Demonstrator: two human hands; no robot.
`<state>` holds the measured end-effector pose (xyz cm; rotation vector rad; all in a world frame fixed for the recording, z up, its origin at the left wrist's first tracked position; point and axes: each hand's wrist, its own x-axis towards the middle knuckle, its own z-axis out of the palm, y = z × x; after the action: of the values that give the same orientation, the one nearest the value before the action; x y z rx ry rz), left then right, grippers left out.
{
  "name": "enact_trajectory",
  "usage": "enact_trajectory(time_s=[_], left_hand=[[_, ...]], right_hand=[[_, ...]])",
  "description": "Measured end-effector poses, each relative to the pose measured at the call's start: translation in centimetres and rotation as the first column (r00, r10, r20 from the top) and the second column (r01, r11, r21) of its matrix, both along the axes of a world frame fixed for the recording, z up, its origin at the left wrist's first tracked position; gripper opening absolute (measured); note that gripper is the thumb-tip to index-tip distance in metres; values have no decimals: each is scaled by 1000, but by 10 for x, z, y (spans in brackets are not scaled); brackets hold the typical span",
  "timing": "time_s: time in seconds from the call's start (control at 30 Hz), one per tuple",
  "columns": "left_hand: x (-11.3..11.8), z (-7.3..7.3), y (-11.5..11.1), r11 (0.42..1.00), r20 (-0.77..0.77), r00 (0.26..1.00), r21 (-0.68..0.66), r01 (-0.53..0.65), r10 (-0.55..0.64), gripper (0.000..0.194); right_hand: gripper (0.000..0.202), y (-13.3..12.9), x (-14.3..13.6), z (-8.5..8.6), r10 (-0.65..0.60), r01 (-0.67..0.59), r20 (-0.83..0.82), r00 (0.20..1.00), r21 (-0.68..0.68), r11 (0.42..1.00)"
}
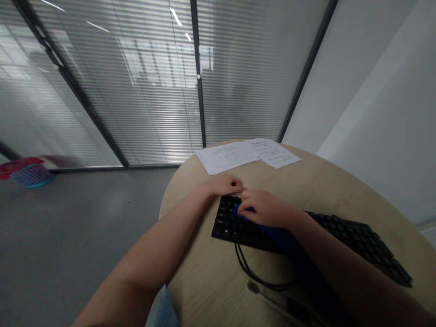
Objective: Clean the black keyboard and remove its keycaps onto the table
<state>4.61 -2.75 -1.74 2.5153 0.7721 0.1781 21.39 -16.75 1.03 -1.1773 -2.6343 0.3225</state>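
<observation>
A black keyboard (226,220) lies at an angle on the round wooden table, its middle covered by my right forearm. My right hand (264,208) is closed on a blue cloth (277,236), whose bunched tip presses on the keys near the left end. The rest of the cloth trails under my forearm. At the far left corner of the keyboard, my left hand (226,185) has its fingers curled against the edge. Its thumb side nearly meets the fingers of my right hand.
Printed sheets (226,156) lie at the table's (190,181) far edge. A looped black cable (245,265) runs in front of the keyboard. Beyond stand glass panels with blinds (156,113) and a white wall (374,100). A plastic basket (32,175) sits on the floor at left.
</observation>
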Motion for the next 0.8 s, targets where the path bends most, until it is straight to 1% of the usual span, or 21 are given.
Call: enact_trajectory(time_s=[0.17,0.33,0.47,0.57,0.67,0.8], left_hand=[[0,1,-1,1000,5,1000,5,2,-2,36],[-1,-3,2,1000,28,999,16,16,-16,39],[-2,-6,5,1000,14,1000,30,2,-2,36],[-2,-5,4,1000,13,1000,14,3,-3,35],[-2,-2,2,1000,17,1000,6,8,-8,36],[-1,0,0,999,35,999,-11,36,-36,46]], right_hand=[[22,-1,-2,-3,-60,61,-18,998,38,997],[21,0,-2,-3,-31,30,22,999,37,999],[23,0,-4,-4,-78,77,26,997,65,995],[23,0,-6,-3,-67,65,37,997,56,996],[24,0,-1,4,-70,68,46,996,39,997],[24,-4,14,26,-130,131,62,990,-13,991]])
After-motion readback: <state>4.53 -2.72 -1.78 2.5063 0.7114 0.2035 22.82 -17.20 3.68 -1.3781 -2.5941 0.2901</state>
